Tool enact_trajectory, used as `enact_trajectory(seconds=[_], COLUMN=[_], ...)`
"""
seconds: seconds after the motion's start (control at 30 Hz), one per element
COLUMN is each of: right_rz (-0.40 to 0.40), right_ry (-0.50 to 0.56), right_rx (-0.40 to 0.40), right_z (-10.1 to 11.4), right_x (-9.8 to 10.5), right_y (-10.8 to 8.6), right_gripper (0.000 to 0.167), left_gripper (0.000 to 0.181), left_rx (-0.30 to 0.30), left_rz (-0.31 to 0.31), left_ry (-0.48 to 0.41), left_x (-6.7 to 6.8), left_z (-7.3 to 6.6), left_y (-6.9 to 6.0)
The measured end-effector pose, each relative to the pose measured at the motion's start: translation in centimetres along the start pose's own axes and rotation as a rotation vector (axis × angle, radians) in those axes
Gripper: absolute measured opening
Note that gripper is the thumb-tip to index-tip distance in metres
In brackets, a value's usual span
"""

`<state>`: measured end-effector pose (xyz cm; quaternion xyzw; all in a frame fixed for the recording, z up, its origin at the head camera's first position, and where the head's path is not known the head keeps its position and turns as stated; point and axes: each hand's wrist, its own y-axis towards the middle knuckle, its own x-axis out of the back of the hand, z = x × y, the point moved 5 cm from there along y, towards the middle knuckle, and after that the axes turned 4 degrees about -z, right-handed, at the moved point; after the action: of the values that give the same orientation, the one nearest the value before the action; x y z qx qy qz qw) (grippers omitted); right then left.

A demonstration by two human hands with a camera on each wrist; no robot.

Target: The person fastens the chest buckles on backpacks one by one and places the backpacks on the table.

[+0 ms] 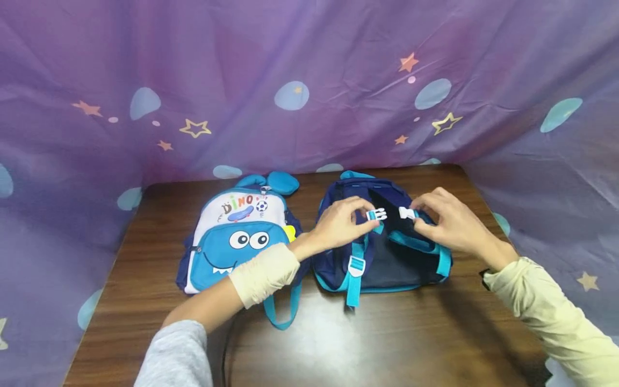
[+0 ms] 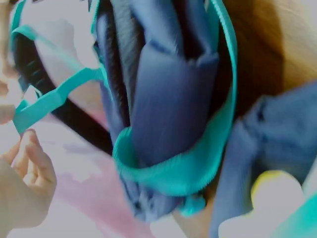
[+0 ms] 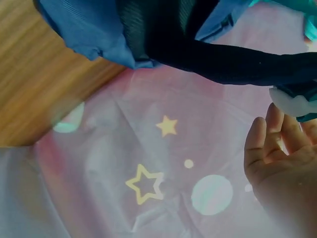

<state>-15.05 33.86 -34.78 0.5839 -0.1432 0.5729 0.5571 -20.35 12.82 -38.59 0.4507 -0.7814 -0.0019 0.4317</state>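
Between both hands, the two halves of a white plastic buckle face each other with a small gap. My left hand (image 1: 342, 221) pinches the pronged buckle half (image 1: 377, 214), which is on a teal strap (image 2: 47, 106). The white socket half (image 1: 407, 213) is pinched by my right hand (image 1: 447, 220), on the strap at the other side. Beneath them a navy backpack (image 1: 387, 271) with teal trim lies on the table, its back panel and straps facing up. In the right wrist view a dark shoulder strap (image 3: 233, 64) runs toward the fingers.
On the left lies a second backpack (image 1: 242, 236), white and blue with a cartoon dino face, partly behind my left forearm. Both bags rest on a brown wooden table (image 1: 309, 344). A purple curtain (image 1: 242, 64) with stars and ovals hangs around the back and sides.
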Motion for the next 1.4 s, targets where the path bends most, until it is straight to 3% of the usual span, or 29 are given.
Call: enact_trajectory(seconds=[0.13,0.27,0.5,0.77,0.97,1.23,1.4], right_rz=[0.004,0.013,0.044,0.055,0.064,0.092,0.15], right_ry=[-0.014,-0.031,-0.04,-0.041,-0.027,-0.032,-0.074], right_rx=[0.03,0.04,0.046,0.028,0.074,0.178,0.184], right_z=[0.3,0.7,1.1,1.3,1.8,2.1,2.0], right_x=[0.2,0.1,-0.7,-0.7,-1.0,-2.1,-2.8], right_y=[0.7,1.0,0.7,0.2,0.3,-0.6,-1.2], right_gripper=[0.02,0.02,0.022,0.023,0.026,0.029,0.028], left_gripper=[0.03,0.03,0.03,0.028,0.029,0.022,0.024], left_rx=[0.005,0.004,-0.004,-0.004,-0.015,-0.012,0.011], left_rz=[0.013,0.082,0.195,0.227,0.223,0.261,0.295], left_ry=[0.019,0.145,0.219,0.264,0.246,0.242,0.284], left_x=[2.4,3.0,1.3,0.3,-0.3,-2.1,-3.0], left_z=[-0.4,-1.2,-2.1,-2.7,-3.0,-2.8,-2.5], left_y=[-0.1,0.4,1.3,1.8,2.2,1.5,0.8])
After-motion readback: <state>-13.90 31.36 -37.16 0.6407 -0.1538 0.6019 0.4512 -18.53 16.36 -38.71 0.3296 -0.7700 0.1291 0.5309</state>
